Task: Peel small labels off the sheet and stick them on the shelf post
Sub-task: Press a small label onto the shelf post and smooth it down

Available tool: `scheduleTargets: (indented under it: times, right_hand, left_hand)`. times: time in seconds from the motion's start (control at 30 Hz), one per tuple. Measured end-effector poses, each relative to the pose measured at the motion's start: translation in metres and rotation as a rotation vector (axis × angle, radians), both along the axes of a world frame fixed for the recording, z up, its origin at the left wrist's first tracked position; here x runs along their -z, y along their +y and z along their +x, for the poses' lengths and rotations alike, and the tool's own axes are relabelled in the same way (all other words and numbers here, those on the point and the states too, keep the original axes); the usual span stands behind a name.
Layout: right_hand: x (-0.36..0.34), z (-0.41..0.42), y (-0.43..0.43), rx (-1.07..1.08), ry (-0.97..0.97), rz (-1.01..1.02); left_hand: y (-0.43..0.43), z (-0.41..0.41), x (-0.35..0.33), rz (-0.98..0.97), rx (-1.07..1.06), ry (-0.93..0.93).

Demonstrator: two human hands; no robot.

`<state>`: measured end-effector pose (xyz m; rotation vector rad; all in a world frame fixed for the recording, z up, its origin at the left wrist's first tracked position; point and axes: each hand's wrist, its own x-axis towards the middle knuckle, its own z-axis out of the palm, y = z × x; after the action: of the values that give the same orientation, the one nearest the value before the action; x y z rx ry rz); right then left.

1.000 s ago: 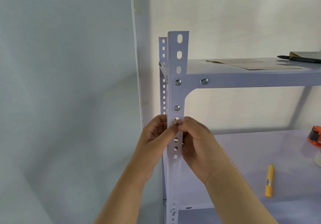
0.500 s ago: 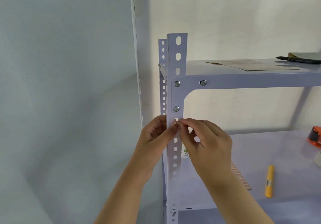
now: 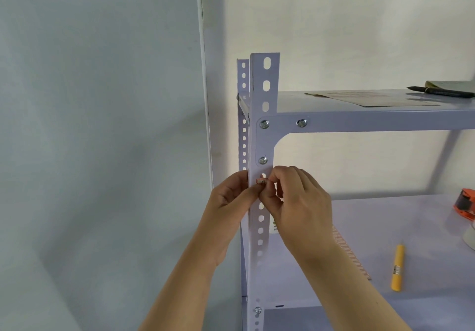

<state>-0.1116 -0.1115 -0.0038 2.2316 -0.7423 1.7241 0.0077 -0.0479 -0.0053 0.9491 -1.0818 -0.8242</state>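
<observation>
Label (image 3: 261, 181) sits flat on the shelf post (image 3: 264, 135) — left hand (image 3: 231, 202) braces the post's edge, right hand (image 3: 295, 202) fingertips pinch and press its end, likely to seat it.

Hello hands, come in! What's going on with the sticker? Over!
Both hands at the shelf post. Left hand braces its edge; right hand pinches the small label against the post, below the bolt. Nothing in the way.
</observation>
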Motion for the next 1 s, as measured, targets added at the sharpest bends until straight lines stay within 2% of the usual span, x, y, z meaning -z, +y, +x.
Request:
scheduleTargets:
  times: [0.23, 0.6, 0.87, 1.0]
  right_hand:
    - [0.0050, -0.0060, -0.0017, -0.047, -0.041, -0.046]
    - [0.0014, -0.0006, 0.0027, 0.076, -0.030, -0.126]
    - [0.0055, -0.0030, -0.0009, -0.098, 0.013, 0.026]
    - [0.0052, -0.0059, 0.0060, -0.239, -0.142, 0.220]
  left_hand:
    - [0.0018, -0.0029, 0.0002, -0.021, -0.003, 0.015]
    - [0.0036, -0.0018, -0.0023, -0.013, -0.003, -0.004]
    - [0.0024, -0.0031, -0.0013, -0.014, -0.020, 0.009]
    - [0.0027, -0.0026, -0.0007, -0.007, -0.025, 0.008]
